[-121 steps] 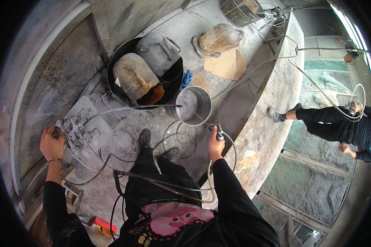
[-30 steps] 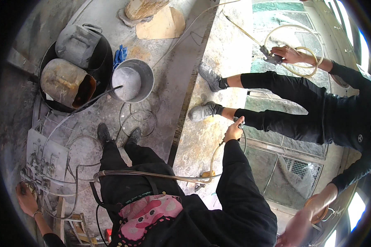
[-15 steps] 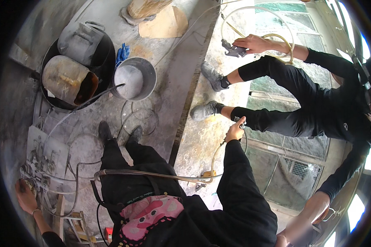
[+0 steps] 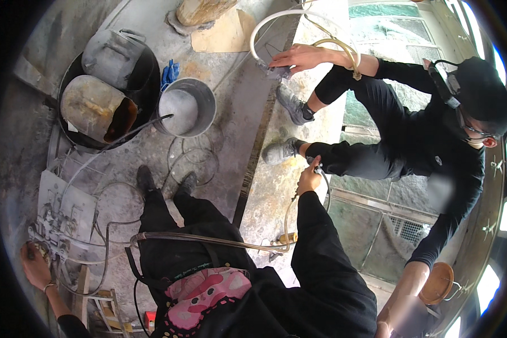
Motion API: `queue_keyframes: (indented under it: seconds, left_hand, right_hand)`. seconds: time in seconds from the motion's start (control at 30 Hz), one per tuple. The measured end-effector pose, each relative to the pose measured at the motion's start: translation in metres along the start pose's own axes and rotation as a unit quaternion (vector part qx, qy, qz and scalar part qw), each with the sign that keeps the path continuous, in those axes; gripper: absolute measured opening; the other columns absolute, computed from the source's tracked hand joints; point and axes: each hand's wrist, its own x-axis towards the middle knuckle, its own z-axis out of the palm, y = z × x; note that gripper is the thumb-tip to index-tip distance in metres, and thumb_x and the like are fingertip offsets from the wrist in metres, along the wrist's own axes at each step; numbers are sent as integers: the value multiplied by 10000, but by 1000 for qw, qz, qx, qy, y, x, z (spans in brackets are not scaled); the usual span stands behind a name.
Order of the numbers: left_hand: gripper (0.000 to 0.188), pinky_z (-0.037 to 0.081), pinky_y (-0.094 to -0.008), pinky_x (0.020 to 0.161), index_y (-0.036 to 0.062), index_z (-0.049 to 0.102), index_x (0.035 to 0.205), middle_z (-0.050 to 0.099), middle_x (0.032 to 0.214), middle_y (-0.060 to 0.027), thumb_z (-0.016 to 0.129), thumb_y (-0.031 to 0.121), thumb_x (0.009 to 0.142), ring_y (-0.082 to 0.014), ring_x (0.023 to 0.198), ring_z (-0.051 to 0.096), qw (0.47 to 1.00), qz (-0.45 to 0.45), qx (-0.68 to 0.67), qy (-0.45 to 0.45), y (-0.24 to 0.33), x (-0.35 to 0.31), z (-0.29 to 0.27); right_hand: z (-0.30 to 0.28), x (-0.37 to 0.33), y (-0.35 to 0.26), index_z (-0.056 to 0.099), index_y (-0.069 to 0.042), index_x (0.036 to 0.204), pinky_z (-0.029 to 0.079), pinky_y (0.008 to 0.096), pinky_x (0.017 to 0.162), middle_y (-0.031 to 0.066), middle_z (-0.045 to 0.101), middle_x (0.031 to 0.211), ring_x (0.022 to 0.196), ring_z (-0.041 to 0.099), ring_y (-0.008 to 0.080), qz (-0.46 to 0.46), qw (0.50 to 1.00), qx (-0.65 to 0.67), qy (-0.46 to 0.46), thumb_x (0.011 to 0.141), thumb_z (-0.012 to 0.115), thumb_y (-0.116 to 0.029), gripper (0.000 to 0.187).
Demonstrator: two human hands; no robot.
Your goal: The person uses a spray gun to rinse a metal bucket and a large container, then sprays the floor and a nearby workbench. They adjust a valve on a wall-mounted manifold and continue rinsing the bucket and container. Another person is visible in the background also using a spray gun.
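Note:
At the far left, my left hand [image 4: 35,268] is closed around a round knob-like part [image 4: 41,251] of a pump rig [image 4: 53,225] with metal fittings and hoses. My right hand [image 4: 308,179], stretched out to the right of my body, grips a small spray gun [image 4: 319,168]. A dark hose [image 4: 327,188] curves down from this gun, and clear tan hoses [image 4: 208,240] run across my lap toward the rig. A co-worker's hand [image 4: 298,57] rests on a dark gun-like tool [image 4: 277,72] with a pale looped hose [image 4: 259,34].
A metal bucket [image 4: 209,112] of whitish liquid, with a dark tube in it, stands beside a large black tub [image 4: 146,67] holding two metal canisters. A blue glove [image 4: 170,73] lies behind the bucket. A co-worker in black [image 4: 411,118] stoops on the ledge [image 4: 270,197] at right.
The co-worker has leaned in, bringing the head into view, and moved the gun-like tool and hose leftward. My right hand has shifted slightly left; my left hand stays on the knob.

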Motion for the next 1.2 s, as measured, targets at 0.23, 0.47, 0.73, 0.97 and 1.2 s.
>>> queue_keyframes:
  seconds: [0.23, 0.47, 0.73, 0.97, 1.2]
  left_hand:
    - [556, 494, -441, 1097, 123, 703, 1406, 649, 1498, -90, 572, 534, 1054, -354, 1326, 630, 1000, 20, 7, 20, 3, -2, -2]
    - [542, 521, -456, 1059, 91, 727, 1355, 689, 1424, -134, 602, 517, 1042, -377, 1272, 659, 997, 52, -33, 51, 8, -6, -1]
    - [318, 566, -489, 877, 102, 761, 1122, 742, 1199, -119, 667, 380, 1000, -391, 1075, 703, 983, 79, -68, 148, 32, -23, -25]
    - [242, 558, -492, 797, 89, 713, 983, 715, 1024, -100, 684, 329, 982, -384, 979, 700, 985, 62, -106, 120, 56, -31, -54]
    - [238, 558, -492, 799, 92, 722, 999, 714, 1042, -97, 694, 328, 978, -374, 988, 700, 982, 42, -126, 131, 60, -35, -52]
  right_hand:
    - [47, -12, 14, 729, 125, 940, 551, 490, 558, 235, 722, 809, 621, 716, 342, -75, 996, 13, -40, 850, 494, -959, 1112]
    - [57, -75, -8, 765, 146, 984, 536, 520, 987, 380, 735, 1076, 1125, 712, 485, -36, 989, 16, -140, 899, 489, -911, 1095]
    - [86, -210, -76, 676, -44, 793, 503, 377, 469, 50, 661, 692, 533, 615, 208, -177, 933, 102, -297, 920, 532, -873, 851]
    - [115, -236, -88, 702, -2, 778, 518, 403, 511, 108, 696, 711, 574, 657, 256, -210, 934, 16, -289, 889, 532, -905, 926]
    - [143, -228, -75, 747, 67, 955, 547, 481, 779, 260, 739, 925, 919, 722, 394, -232, 918, 29, -319, 961, 588, -750, 833]
